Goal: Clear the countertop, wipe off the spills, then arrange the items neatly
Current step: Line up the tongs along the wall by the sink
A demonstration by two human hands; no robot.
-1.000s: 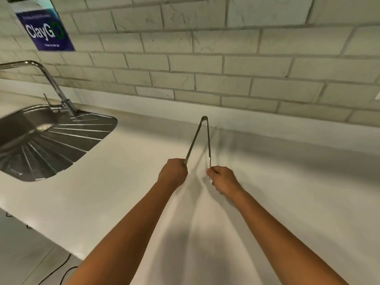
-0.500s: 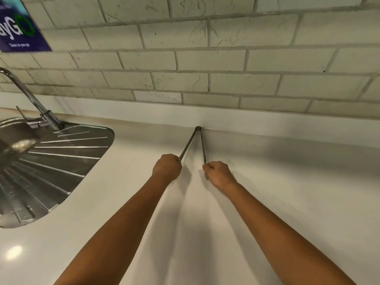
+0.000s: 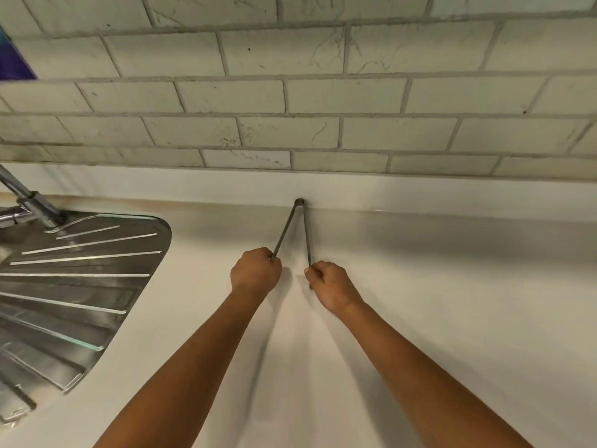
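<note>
**Tongs held at back of bench, one arm per hand**

At the back of the bench, metal tongs lie spread in a narrow V, hinge end away from the person and touching or just short of the low white upstand under the tiled wall; cannot tell which.

Left hand: grip closed in a fist around the end of the left tong arm. Fingers curled under, knuckles up.

Right hand: grip is a pinch, thumb and curled fingers on the end of the right tong arm. A short bit of that arm shows below the fingers.

Hands are near each other but apart, a gap of bare bench between them. Both forearms reach in from the bottom edge.

Cannot tell whether the tong arms rest on the bench or sit slightly above it.

Left side: steel drainboard with raised ribs, set into the bench, well apart from the tongs. Tap stands at its far edge. Blue sign corner on the wall at far left.
</note>
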